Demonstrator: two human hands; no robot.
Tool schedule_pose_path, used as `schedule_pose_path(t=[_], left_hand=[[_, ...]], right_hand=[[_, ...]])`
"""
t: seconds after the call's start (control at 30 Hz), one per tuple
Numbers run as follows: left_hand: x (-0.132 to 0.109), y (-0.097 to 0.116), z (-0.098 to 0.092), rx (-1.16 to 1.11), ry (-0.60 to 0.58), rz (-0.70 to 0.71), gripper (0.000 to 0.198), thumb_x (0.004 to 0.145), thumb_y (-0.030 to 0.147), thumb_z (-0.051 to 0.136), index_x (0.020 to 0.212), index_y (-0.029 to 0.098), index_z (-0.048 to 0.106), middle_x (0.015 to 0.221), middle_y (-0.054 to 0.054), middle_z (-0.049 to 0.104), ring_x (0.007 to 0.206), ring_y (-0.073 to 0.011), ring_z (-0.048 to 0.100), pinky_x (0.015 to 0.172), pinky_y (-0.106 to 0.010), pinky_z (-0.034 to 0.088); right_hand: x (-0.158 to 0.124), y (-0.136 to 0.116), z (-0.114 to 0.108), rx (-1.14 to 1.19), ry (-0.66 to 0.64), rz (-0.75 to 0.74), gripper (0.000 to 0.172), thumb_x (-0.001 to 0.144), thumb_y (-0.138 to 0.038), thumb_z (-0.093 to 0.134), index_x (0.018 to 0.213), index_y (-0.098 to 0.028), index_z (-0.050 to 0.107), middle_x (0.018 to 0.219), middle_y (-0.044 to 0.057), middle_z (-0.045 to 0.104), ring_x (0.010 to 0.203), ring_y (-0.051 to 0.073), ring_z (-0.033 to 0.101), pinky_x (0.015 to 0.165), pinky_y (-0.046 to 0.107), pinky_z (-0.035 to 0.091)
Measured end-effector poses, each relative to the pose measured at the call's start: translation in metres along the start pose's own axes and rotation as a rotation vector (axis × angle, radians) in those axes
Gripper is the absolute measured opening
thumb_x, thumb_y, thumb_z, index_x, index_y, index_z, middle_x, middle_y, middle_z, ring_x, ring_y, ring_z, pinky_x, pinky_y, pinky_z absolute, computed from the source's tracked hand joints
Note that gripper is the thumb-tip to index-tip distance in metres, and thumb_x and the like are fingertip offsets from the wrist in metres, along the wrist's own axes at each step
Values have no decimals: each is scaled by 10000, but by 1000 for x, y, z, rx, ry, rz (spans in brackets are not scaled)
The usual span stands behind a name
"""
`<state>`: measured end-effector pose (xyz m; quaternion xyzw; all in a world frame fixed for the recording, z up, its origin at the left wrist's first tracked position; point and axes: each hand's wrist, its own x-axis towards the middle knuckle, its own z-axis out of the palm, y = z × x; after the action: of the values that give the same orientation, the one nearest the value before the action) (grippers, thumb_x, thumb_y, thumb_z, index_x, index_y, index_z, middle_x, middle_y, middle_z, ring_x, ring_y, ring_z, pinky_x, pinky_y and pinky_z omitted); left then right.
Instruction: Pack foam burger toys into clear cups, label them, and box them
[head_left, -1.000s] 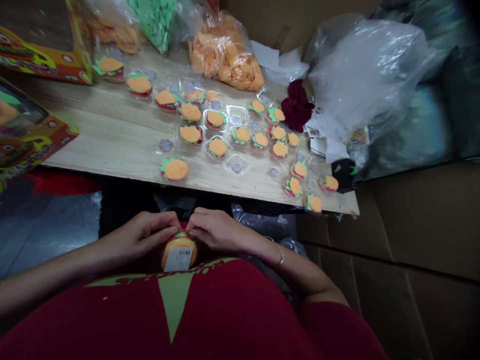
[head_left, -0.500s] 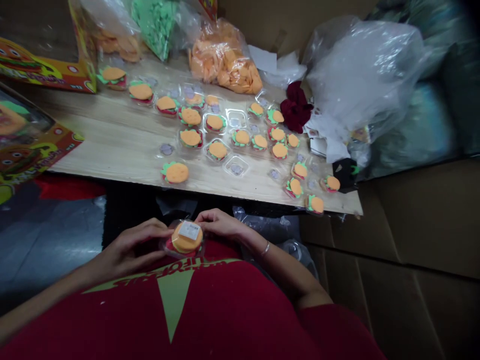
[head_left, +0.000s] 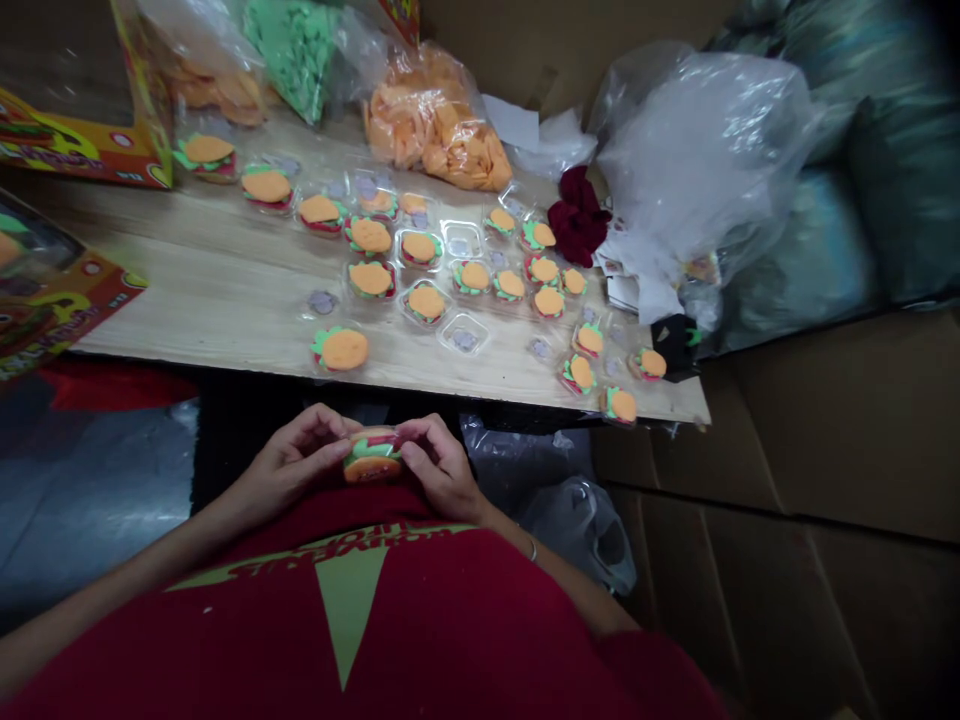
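Note:
Close to my red shirt, a toy hamburger in a clear plastic case is held between both hands. My left hand pinches its left side with thumb and fingers. On the opposite side my right hand grips it, thumb on the near face. The case is tilted so that the burger's layered side shows, with orange, green and red parts. Across the table lie several similar toy burgers, the nearest one by the front edge. An open clear case sits among them.
Bags of orange pieces and green pieces stand at the back. Printed display boxes are on the left. At right are a dark red cloth, a large clear bag and cardboard.
The toy burger has been turned: its labelled flat face showed before, and its layered side shows now. My right hand has shifted round its right side. The view has moved slightly.

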<state>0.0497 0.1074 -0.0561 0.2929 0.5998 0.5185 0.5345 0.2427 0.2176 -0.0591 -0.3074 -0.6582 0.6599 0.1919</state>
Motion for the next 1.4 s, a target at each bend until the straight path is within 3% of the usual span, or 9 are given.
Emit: schedule_pose_path(t=[0.1, 0.23, 0.47, 0.6, 0.73, 0.83, 0.97, 1.2, 1.4], left_hand=[[-1, 1, 2, 87, -9, -1, 302, 816, 453, 729, 888, 174, 638, 942, -62, 696, 835, -189, 634, 743, -255, 503], [-1, 2, 3, 163, 4, -12, 355, 812, 509, 700, 797, 158, 648, 892, -75, 703, 809, -210, 632, 726, -268, 500], [1, 0, 5, 139, 14, -78, 424, 783, 560, 709, 744, 152, 599, 810, -54, 686, 722, -187, 611, 654, -257, 486], [6, -1, 7, -19, 4, -209, 428, 753, 533, 757, 757, 159, 549, 700, -2, 640, 617, -149, 584, 578, -230, 466], [19, -2, 11, -141, 16, -310, 442, 726, 508, 790, 783, 173, 507, 661, 22, 624, 567, -137, 584, 536, -222, 469], [29, -1, 14, -219, 120, -332, 438, 689, 450, 822, 763, 179, 487, 563, 57, 562, 476, -104, 508, 459, -187, 400], [37, 1, 15, -329, 278, -294, 321, 757, 305, 774, 759, 179, 478, 551, 72, 547, 511, -86, 494, 528, -191, 421], [32, 7, 22, -310, 326, -207, 252, 891, 286, 649, 765, 192, 452, 538, 83, 515, 494, -85, 439, 505, -207, 364], [30, 4, 30, -245, 364, -126, 341, 783, 369, 744, 752, 183, 460, 550, 88, 493, 488, -74, 412, 490, -188, 356]], right_hand=[[6, 3, 3, 98, 1, 90, 199, 843, -376, 603, 897, -186, 583, 852, 10, 589, 784, 136, 555, 759, 271, 471], [12, 9, 6, 179, 23, 178, 225, 797, -394, 653, 796, -182, 577, 737, -17, 584, 676, 117, 515, 677, 254, 436], [15, 13, -1, 319, -7, 308, 273, 729, -405, 736, 773, -171, 601, 728, -24, 608, 636, 99, 515, 658, 241, 427], [19, 14, -8, 351, -79, 333, 285, 722, -399, 755, 830, -164, 634, 773, -18, 630, 665, 100, 542, 670, 231, 445], [30, 19, -4, 379, 32, 376, 250, 735, -370, 747, 777, -163, 613, 725, -28, 611, 610, 88, 512, 614, 217, 430], [32, 23, 2, 465, 109, 415, 257, 734, -375, 746, 813, -167, 618, 753, -27, 627, 620, 82, 518, 630, 215, 437], [21, 22, 1, 397, 39, 370, 292, 724, -393, 754, 832, -173, 595, 686, -38, 608, 605, 88, 514, 622, 215, 417], [15, 25, -1, 427, -35, 302, 378, 756, -509, 714, 801, -189, 518, 656, -30, 598, 601, 108, 555, 640, 236, 425], [22, 33, -2, 449, 0, 261, 474, 744, -619, 687, 719, -188, 491, 608, -53, 554, 531, 82, 517, 587, 224, 404]])
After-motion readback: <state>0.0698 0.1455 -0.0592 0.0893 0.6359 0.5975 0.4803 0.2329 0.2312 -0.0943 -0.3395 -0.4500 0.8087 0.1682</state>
